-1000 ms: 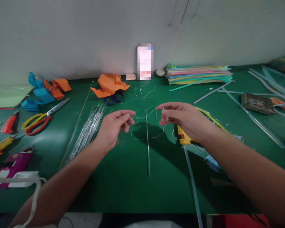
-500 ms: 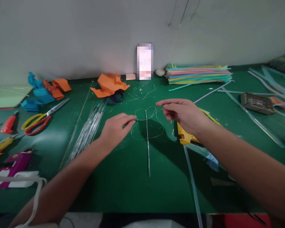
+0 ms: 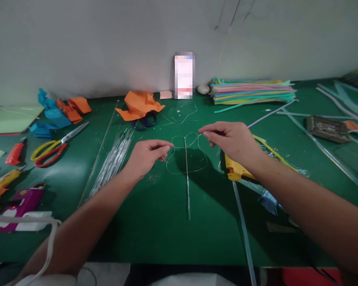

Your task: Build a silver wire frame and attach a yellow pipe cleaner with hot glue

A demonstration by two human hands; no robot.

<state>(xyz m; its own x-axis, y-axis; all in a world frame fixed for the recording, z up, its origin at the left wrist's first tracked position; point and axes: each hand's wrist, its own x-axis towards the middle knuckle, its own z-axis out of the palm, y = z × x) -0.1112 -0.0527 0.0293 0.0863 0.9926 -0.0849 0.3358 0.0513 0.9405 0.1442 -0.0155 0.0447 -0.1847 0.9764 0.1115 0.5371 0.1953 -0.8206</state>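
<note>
A thin wire bent into rounded loops (image 3: 186, 173) lies over the green table, between my two hands. A straight bundle of twisted wire (image 3: 187, 190) runs down from its middle towards me. My left hand (image 3: 146, 159) pinches the loop on its left side, thumb against forefinger. On the other side, my right hand (image 3: 232, 139) has its thumb and fingertips closed on a strand of the wire that runs up from the centre. Below the right hand, a yellow glue gun (image 3: 235, 171) is partly covered by my wrist.
Loose silver wires (image 3: 111, 163) lie left of centre. Farther left are red-and-yellow scissors (image 3: 52, 149), a red cutter (image 3: 15, 153) and a purple box (image 3: 28, 198). At the back stand a phone (image 3: 184, 77) and a pile of coloured pipe cleaners (image 3: 253, 93). A small box (image 3: 328, 129) sits right.
My right hand's fingers have closed in on the wire strand and come slightly lower. The left hand keeps its pinch, its fingers turned a little. The view has shifted slightly.
</note>
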